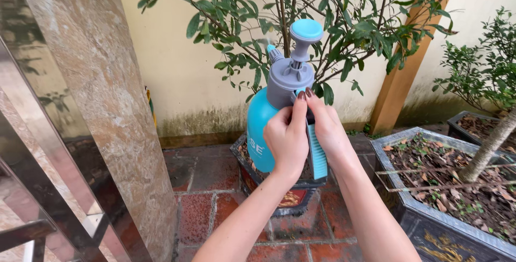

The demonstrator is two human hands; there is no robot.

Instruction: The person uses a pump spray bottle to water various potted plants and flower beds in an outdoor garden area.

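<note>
Teal pump sprayer (263,127), rigid, likely liquid-heavy: left hand (286,139) and right hand (326,127) both clasp its ribbed handle (317,157) before the potted shrub (301,30).

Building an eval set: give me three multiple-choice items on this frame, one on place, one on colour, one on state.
1. Where is the spray bottle? A in front of the potted tree B on the tiles C inside the right planter
2. What colour is the pump knob? A red B light blue C black
3. How is the bottle held? A left hand only B both hands C no hand

A: it is raised before the potted tree.
B: the knob is light blue.
B: left hand and right hand both grip the handle.
</note>
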